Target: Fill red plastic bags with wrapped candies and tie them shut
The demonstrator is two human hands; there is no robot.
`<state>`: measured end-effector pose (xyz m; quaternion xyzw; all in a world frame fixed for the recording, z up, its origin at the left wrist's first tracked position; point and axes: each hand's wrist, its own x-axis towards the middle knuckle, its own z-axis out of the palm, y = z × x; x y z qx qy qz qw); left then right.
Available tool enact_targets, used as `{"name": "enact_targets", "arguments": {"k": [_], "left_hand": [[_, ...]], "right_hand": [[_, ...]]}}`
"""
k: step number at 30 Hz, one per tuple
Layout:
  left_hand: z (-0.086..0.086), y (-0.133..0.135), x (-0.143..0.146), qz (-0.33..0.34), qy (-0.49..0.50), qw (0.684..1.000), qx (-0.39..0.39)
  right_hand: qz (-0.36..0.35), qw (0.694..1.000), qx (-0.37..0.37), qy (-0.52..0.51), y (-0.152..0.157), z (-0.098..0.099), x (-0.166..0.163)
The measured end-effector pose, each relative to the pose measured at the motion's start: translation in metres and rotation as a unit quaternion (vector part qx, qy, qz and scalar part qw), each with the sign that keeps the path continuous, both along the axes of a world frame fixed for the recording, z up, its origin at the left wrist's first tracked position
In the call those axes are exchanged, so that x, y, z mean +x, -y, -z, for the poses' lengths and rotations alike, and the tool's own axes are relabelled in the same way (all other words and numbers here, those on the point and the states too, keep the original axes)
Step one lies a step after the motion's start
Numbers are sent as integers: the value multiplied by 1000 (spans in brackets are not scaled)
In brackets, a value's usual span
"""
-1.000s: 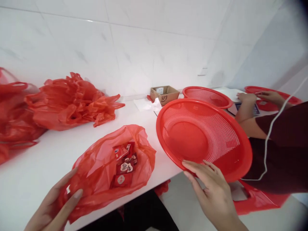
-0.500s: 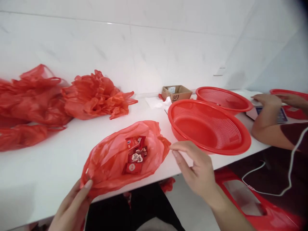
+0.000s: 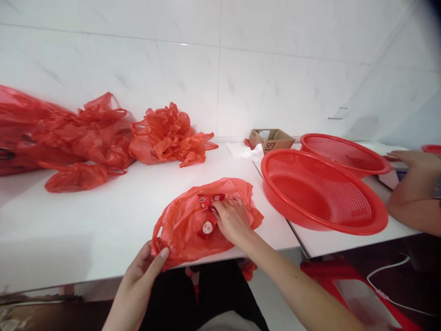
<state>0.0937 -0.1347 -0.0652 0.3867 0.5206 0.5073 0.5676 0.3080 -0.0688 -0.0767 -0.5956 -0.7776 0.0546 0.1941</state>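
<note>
A red plastic bag (image 3: 182,220) lies spread open on the white table in front of me. My left hand (image 3: 146,264) pinches its near left edge between thumb and fingers. Inside the bag are several small red wrapped candies (image 3: 207,227), one with a round pale label. Reaching in over the bag's right side, my right hand (image 3: 234,218) has its fingers curled down onto the candies. Its fingertips close on a dark-red wrapped candy (image 3: 212,210), which they partly cover.
Right of the bag stands a red plastic basket (image 3: 296,225), with another red basket (image 3: 344,151) behind it. A small cardboard box (image 3: 272,140) stands near the wall. Crumpled red bags (image 3: 168,138) line the back left. Another person's arm (image 3: 413,197) rests at the right.
My right hand has moved left from the bag's right rim down into it, onto the candies. My left hand keeps its hold on the bag's edge. The camera view has turned left.
</note>
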Motion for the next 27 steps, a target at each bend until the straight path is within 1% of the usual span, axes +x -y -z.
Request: {"name": "enact_targets", "arguments": {"k": [2,4,6,7,10,12,15,18,20,22,23,25,27], "left_hand": [[0,0,2,4,0,1000,2],[0,-1,2,7,1,1000,3],[0,-2,2,8,5,1000,6],[-1,-3,2,8,7,1000,8],[-2,-5,1,12,7,1000,18],[-3,-7,2,16,7,1000,23],[-5,-10,4,12,7,999,33],[-5,-12,5,23,6,999,42],[-3,-13,3,24,7,999,48],[0,-17,-1,11,5,998,56],[0,-19,-4,2,2,998,59],[-1,-25,-11,-16,-9,997,73],[-6,-30,-16,-47,-13,994,100]], "right_hand": [[22,999,2,-50,0,-4,0],[6,992,-32,-120,1,-10,3],[-19,979,-69,-189,2,-16,10],[-22,973,-75,-217,2,-18,15],[4,965,-69,-252,0,-24,32],[20,971,-82,-225,1,-25,39],[-2,987,-108,-118,3,-23,41],[-11,994,-111,-20,6,-22,37],[1,995,-99,-11,10,-28,35],[-12,996,-70,-51,18,-41,35],[-26,996,-39,-82,23,-50,35],[-43,989,68,-127,34,-71,39],[-21,975,193,-108,45,-87,45]]}}
